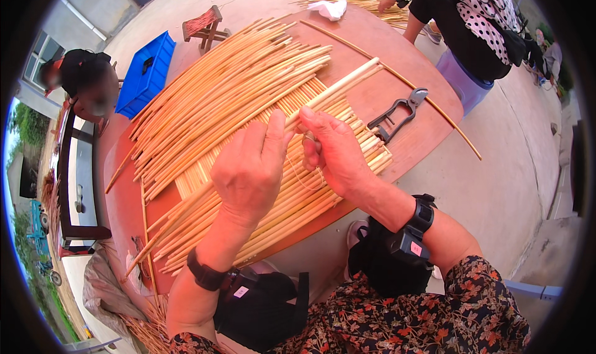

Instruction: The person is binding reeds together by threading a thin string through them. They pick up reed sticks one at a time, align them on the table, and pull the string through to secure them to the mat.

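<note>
Over the middle of a reddish table (pixel 397 167), my left hand (pixel 248 167) and my right hand (pixel 332 146) meet around a pair of pale reed stalks (pixel 347 81). My left fingers are closed about them. Right beside, my right thumb and fingers pinch at the stalks, with a thin cord (pixel 302 183) hanging in a loop below. Part of the grip is hidden behind the fingers. Under my hands lies a row of side-by-side stalks (pixel 279 220). A larger pile of loose stalks (pixel 230 81) rests beyond it, across finer crosswise stalks (pixel 195 179).
Pruning shears (pixel 400 113) lie right of my hands, near one long stalk (pixel 434 108). A white cloth (pixel 329 9) sits at the table's far edge. Beyond are a blue crate (pixel 146 74) and a wooden stool (pixel 203 30). A person (pixel 475 25) sits on a tub at upper right; another (pixel 87 81) is at left.
</note>
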`<state>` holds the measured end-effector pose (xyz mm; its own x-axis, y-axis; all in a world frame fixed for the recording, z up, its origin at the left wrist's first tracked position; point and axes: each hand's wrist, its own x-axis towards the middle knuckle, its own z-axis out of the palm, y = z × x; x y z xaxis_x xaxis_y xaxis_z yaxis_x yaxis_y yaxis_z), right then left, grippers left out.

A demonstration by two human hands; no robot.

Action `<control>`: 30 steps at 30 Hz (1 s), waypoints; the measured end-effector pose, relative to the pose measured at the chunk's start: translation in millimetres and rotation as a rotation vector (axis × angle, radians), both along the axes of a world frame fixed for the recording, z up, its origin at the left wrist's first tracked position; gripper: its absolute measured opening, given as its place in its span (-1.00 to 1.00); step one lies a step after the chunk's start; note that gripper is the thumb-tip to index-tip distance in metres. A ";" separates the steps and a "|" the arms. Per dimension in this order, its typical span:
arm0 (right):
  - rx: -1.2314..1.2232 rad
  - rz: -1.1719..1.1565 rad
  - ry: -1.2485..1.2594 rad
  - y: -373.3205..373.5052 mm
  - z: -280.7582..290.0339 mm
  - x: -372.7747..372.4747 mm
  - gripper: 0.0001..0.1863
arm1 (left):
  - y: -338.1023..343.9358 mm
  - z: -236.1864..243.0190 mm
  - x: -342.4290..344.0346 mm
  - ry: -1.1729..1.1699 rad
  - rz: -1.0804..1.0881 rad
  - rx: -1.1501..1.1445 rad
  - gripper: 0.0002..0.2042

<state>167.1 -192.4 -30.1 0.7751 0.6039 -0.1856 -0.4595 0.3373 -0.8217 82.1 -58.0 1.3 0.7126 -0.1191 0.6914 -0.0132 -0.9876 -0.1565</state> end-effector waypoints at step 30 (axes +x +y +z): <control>-0.626 0.469 -1.109 43.5 57.4 90.7 -0.88 | 34.9 -13.0 5.9 0.080 0.039 -0.053 -0.74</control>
